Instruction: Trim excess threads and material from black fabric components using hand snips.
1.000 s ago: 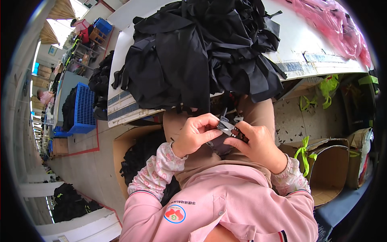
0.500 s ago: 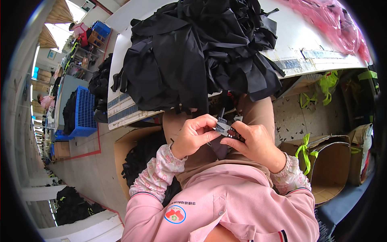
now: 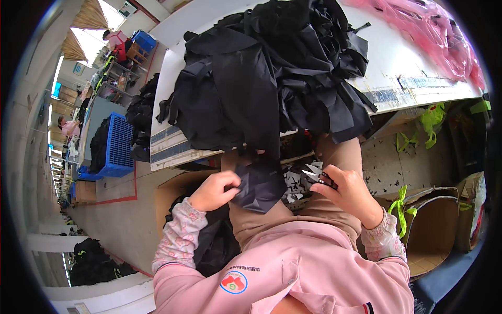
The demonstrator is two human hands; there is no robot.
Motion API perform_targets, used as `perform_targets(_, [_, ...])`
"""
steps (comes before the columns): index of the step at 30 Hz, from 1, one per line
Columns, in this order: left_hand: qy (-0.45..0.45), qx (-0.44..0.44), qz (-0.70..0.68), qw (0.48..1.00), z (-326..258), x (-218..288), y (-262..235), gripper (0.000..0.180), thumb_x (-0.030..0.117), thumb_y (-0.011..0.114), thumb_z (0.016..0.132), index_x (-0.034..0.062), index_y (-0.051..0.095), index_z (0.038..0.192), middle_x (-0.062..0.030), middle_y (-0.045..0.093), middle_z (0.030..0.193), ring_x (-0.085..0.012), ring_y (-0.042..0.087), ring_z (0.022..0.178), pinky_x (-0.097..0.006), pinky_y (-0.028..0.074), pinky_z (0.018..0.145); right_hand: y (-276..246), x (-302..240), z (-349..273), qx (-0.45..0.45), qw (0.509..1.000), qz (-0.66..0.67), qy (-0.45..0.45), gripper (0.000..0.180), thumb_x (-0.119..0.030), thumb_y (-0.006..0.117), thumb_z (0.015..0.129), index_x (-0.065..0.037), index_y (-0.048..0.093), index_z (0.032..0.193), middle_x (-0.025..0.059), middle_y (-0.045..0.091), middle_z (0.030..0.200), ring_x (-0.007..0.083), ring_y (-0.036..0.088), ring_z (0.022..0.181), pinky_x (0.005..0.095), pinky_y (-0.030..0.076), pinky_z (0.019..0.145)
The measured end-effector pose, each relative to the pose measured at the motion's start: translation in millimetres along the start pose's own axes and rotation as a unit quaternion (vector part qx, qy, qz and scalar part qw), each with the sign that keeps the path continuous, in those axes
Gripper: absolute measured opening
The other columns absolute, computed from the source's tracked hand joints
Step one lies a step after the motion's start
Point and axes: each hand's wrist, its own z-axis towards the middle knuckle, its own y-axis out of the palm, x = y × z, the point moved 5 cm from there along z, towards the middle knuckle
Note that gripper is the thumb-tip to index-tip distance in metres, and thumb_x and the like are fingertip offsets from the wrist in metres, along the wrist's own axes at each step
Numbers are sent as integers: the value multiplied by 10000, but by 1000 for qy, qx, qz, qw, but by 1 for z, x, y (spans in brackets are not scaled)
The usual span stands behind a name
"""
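Over my lap, my left hand (image 3: 213, 190) is closed with its fingertips at the left edge of a black fabric piece (image 3: 260, 187), which it pinches. That piece hangs between my thighs, below the pile of black fabric (image 3: 225, 78) on the white table. To the right, my right hand (image 3: 346, 192) is wrapped round a pair of small thread snips (image 3: 315, 172). Their pale pointed blades are parted and stick out to the left, apart from the fabric. The dark handles are partly hidden in my fingers.
The white table (image 3: 389, 83) has a worn, taped front edge. Pink plastic (image 3: 423, 31) lies at its far right. Scraps (image 3: 295, 182) show between my knees. Cardboard boxes (image 3: 431, 233) stand on the right, and a blue crate (image 3: 119, 141) stands on the left.
My hands have moved apart. The left has gone left and now holds the black fabric piece, spread into view over my lap. The right has moved right with the snips.
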Motion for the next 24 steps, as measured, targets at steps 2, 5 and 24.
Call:
perform_targets(2, [-127,-161,127,970,-62,-77,4,223,171,721,712,17,680,868,-136,669,829,-280,649,759,-352,514,698,-1,15,-2,-9,999,-21,31,359,-320,726,829,-4,554,824,168,599,623,399,592,609,436,452,534])
perform_targets(5, [-336,-503,194,773,-163,-143,34,390,318,767,741,38,711,1008,-117,715,946,-263,671,887,-376,510,806,5,32,-1,12,999,-1,47,358,-322,715,839,-4,555,880,178,617,660,410,598,631,445,457,545])
perform_targets(24, [-6,383,-3,924,181,-11,-99,291,265,761,789,7,684,901,-84,613,767,-184,592,675,-295,487,660,56,22,-10,-57,998,25,4,339,-239,677,873,-4,492,1033,208,645,766,420,622,723,461,480,590])
